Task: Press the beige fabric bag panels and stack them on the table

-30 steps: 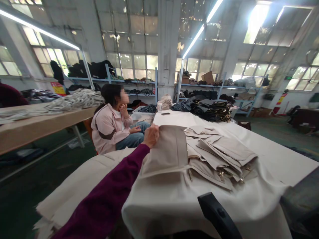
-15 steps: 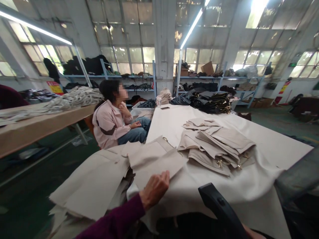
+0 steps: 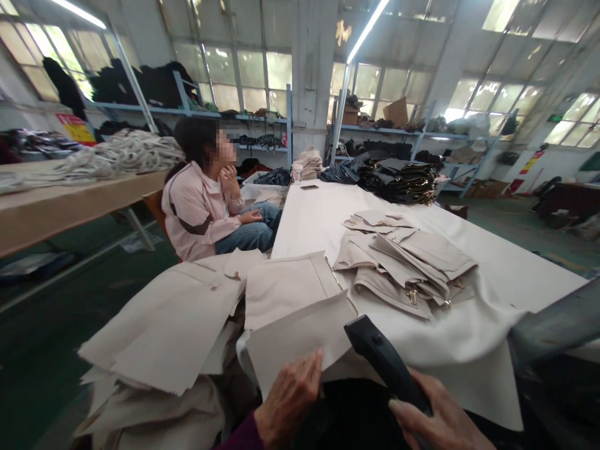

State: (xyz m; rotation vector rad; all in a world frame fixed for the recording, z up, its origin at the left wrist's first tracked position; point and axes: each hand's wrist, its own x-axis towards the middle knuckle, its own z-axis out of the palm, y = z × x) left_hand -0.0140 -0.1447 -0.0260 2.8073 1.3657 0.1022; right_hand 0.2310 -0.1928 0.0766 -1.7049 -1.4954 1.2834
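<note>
My left hand (image 3: pixel 293 394) is closed on the near edge of a beige fabric piece (image 3: pixel 300 334) at the front of the white-covered table (image 3: pixel 312 215). Wrapped round a black handheld tool (image 3: pixel 387 362) is my right hand (image 3: pixel 434 406), at the lower right. The tool's head points up and left, beside the right end of the fabric piece. Another beige piece (image 3: pixel 285 287) with a metal strip along its right edge lies just beyond. Left of it is a heap of beige pieces (image 3: pixel 173 319); on the right is a pile with gold-coloured clasps (image 3: pixel 407 259).
A seated person in a pink jacket (image 3: pixel 194 209) is at the table's left side. Dark stacked pieces (image 3: pixel 398 178) and a phone (image 3: pixel 309 187) are at the far end. Another table (image 3: pixel 84 203) with pale straps stands left. A grey metal bar (image 3: pixel 555 328) is at the right edge.
The near beige piece has been drawn down towards me and spread flatter. The tool has moved left towards its edge, and my right hand has come into view. The camera view has shifted slightly.
</note>
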